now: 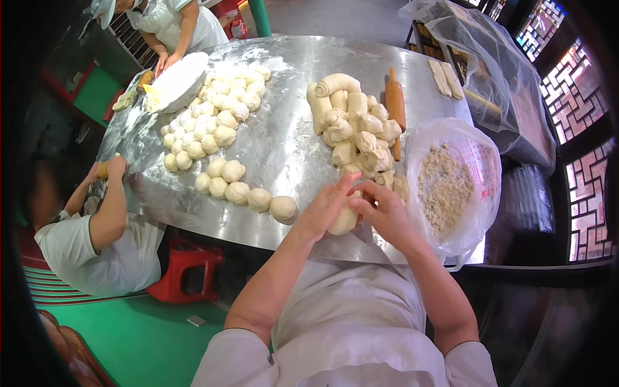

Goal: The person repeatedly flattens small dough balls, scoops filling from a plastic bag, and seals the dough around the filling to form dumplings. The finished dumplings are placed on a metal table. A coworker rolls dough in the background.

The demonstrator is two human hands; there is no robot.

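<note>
A round ball of dough (pixel 344 220) is cupped in my left hand (pixel 325 208), at the near side of the metal table. My right hand (pixel 384 208) has its thumb and fingers at the top of the same ball, pinching the dough. Just beyond my hands lie torn dough pieces (pixel 370 142) and thick dough rolls (pixel 341 86). A row of smooth dough balls (pixel 237 192) runs to the left, with a large floured group of balls (pixel 213 113) behind it. On the right, a plastic bag (pixel 488 188) stands open around a crumbly filling (pixel 445 188).
A wooden rolling pin (pixel 395 101) lies beside the dough pieces on the metal table (pixel 290 121). Two flat dough strips (pixel 446 80) rest at the far right. A white bowl (pixel 181 82) leans near one co-worker; another co-worker (pixel 106 242) sits at left, beside a red stool (pixel 186 271).
</note>
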